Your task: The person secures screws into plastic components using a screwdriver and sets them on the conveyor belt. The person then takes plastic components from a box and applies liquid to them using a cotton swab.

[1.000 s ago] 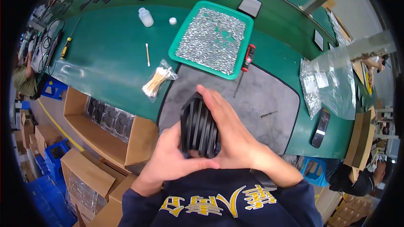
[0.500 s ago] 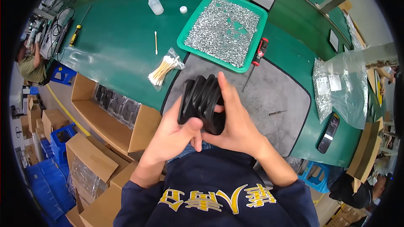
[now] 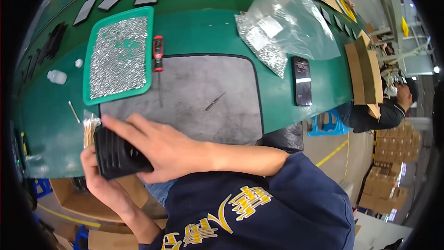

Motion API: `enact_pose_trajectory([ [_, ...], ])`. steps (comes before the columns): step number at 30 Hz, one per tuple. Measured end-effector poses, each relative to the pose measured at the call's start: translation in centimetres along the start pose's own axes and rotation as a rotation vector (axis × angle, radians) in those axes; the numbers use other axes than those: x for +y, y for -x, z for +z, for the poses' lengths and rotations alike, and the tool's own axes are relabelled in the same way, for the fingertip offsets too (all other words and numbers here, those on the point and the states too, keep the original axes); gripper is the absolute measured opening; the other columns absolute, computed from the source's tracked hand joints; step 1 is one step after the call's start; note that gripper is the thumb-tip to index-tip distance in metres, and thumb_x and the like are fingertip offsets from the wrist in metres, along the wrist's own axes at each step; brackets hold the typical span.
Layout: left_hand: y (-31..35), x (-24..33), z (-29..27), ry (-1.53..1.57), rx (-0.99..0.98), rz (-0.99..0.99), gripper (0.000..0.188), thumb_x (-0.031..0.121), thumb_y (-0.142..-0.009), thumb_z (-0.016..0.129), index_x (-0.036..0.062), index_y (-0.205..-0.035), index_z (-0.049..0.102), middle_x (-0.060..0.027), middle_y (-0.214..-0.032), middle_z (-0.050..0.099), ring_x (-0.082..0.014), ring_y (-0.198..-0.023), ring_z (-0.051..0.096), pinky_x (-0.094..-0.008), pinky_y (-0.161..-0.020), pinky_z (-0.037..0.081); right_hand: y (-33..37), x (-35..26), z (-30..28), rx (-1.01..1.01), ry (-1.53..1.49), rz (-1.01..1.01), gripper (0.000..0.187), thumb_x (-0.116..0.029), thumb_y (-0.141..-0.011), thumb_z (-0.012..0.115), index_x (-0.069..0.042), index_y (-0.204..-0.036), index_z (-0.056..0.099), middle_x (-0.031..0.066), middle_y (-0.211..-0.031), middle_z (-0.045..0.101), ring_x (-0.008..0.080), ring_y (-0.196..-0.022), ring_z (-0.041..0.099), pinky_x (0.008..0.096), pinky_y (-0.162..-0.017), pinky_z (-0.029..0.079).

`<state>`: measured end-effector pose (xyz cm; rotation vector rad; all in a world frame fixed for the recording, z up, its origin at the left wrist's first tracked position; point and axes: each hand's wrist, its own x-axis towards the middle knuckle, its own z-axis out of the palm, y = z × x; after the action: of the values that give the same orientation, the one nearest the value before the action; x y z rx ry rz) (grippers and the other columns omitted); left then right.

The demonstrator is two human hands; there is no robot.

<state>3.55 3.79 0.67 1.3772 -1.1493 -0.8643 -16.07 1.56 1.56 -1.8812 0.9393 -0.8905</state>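
A stack of black ribbed plastic parts (image 3: 116,156) is held between my two hands over the table's front edge. My left hand (image 3: 102,186) supports it from the left and below, fingers closed around its side. My right hand (image 3: 162,147) grips it from the right, its fingers reaching across the top. How many parts are in the stack I cannot tell. Just behind it, partly covered, lies a clear bag of cotton swabs (image 3: 90,127). The grey mat (image 3: 194,76) spreads beyond my right forearm.
A green tray (image 3: 150,55) of small metal pieces stands beside a red-black screwdriver (image 3: 158,53). A small screwdriver bit (image 3: 214,102) lies on the mat. To the right are a clear bag of metal pieces (image 3: 263,41), a black phone-like device (image 3: 302,81) and a cardboard box (image 3: 365,71). A person (image 3: 391,106) sits beyond.
The view has swung to the right. My hands have carried the stack leftward, up to the swab bag. Its parts, fanned apart before, now sit closer together.
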Motion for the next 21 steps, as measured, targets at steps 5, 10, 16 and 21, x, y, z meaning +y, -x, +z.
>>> enact_pose_trajectory([
  [5,0.8,1.4,4.8,0.281,-0.357,0.277,0.116,0.059,-0.069,0.082,0.0001,-0.152,0.028,-0.0192,-0.134,0.056,-0.0311,-0.119,0.057,-0.0424,-0.103,0.045,-0.1,1.5,-0.5,0.019,-0.042,-0.359,0.105,-0.009,-0.064,0.078,-0.007,-0.155,0.026,0.0175,-0.124,0.049,0.0374,-0.092,0.058,0.0409,-0.077,0.052],
  [10,1.7,-1.0,4.6,0.160,-0.262,0.282,0.150,0.059,-0.046,0.093,0.0042,-0.157,0.009,-0.0205,-0.138,0.054,-0.0338,-0.127,0.054,-0.0438,-0.109,0.043,0.3,2.9,-0.7,0.123,0.023,-0.489,0.105,-0.012,-0.063,0.079,-0.006,-0.154,0.027,0.0183,-0.125,0.051,0.0390,-0.096,0.058,0.0417,-0.081,0.051],
  [16,1.4,-1.3,4.0,0.177,-0.375,0.033,0.146,0.036,-0.045,0.099,0.0061,-0.158,0.011,-0.0219,-0.139,0.053,-0.0354,-0.126,0.055,-0.0461,-0.111,0.042,1.0,2.6,-0.7,-0.060,-0.034,-0.161,0.098,-0.015,-0.067,0.077,-0.003,-0.151,0.029,0.0197,-0.132,0.052,0.0410,-0.109,0.056,0.0435,-0.090,0.049],
  [21,1.6,-2.3,4.6,0.149,-0.373,0.176,0.144,0.024,-0.048,0.098,0.0071,-0.158,0.005,-0.0228,-0.137,0.055,-0.0362,-0.125,0.056,-0.0467,-0.110,0.044,0.5,3.0,-1.6,-0.053,0.164,-0.295,0.097,-0.017,-0.067,0.077,-0.001,-0.150,0.029,0.0201,-0.136,0.050,0.0410,-0.119,0.053,0.0459,-0.100,0.044],
])
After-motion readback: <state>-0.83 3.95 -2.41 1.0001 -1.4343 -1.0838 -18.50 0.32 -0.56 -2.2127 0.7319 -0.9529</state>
